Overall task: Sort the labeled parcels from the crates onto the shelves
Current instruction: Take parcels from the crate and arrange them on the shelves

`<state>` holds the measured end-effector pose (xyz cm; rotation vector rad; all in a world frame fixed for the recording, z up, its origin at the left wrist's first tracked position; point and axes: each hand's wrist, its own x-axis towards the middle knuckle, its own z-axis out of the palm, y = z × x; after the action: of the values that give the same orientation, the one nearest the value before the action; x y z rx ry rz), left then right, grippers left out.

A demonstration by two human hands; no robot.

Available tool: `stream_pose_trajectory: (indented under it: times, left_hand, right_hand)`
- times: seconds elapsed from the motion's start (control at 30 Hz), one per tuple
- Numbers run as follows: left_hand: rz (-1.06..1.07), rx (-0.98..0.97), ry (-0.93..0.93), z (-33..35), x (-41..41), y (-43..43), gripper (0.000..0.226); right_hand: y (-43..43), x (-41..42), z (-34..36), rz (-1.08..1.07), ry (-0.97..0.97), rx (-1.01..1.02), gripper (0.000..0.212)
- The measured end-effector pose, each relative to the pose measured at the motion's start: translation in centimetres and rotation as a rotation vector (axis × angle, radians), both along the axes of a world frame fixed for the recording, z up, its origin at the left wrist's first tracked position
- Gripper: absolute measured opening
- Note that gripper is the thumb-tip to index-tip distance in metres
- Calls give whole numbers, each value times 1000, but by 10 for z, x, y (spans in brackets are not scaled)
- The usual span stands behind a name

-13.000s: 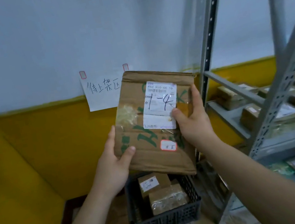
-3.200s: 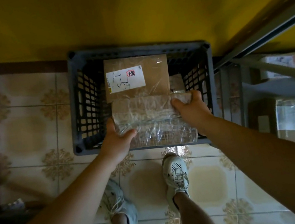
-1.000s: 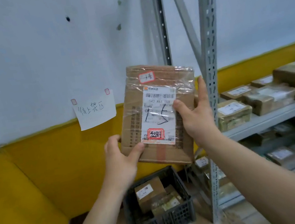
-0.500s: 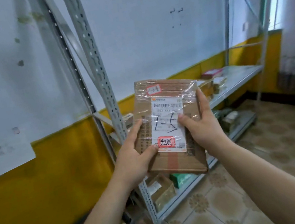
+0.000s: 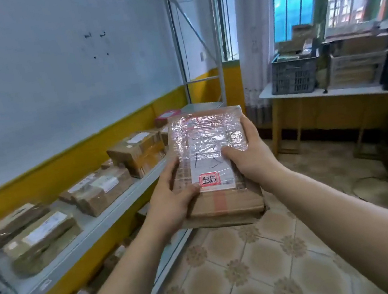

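I hold a flat cardboard parcel wrapped in clear film, with a white handwritten label and a red sticker, tilted face-up at chest height. My left hand grips its lower left edge, thumb on the label. My right hand grips its right side, thumb on top. To the left runs the grey metal shelf, at about the parcel's height, with several labelled parcels lying on it. The crate I took the parcel from is out of view.
A lower shelf level holds more parcels. A white table under the window at the right carries a grey crate and stacked boxes. Patterned floor tiles spread ahead. A shelf upright stands at the far end.
The view has swung right along the shelf and the crate has left it. The parcel has tilted flatter in both hands, which keep their grip.
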<state>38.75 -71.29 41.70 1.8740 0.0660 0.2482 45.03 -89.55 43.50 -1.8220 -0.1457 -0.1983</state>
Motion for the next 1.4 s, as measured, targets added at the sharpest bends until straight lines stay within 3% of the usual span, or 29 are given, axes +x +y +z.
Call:
stream_pose_trajectory:
  times: [0.2,0.77,1.17,1.4]
  left_hand:
    - [-52,-56,-1,-13,105,-22,75]
    - [-132,43,-92,-1,441,-61,70]
    - [-29,64,-8,-15,637,-154,71]
    - [44,73,44,-21,725,-148,68]
  right_hand:
    - [-26,102,-2,-19,26,-52,87]
    - [-71,427,7,-86,79,-11,83]
    - [-164,634,-10,7,121,-92,77]
    - [-157,743,-22,108,186,-111,81]
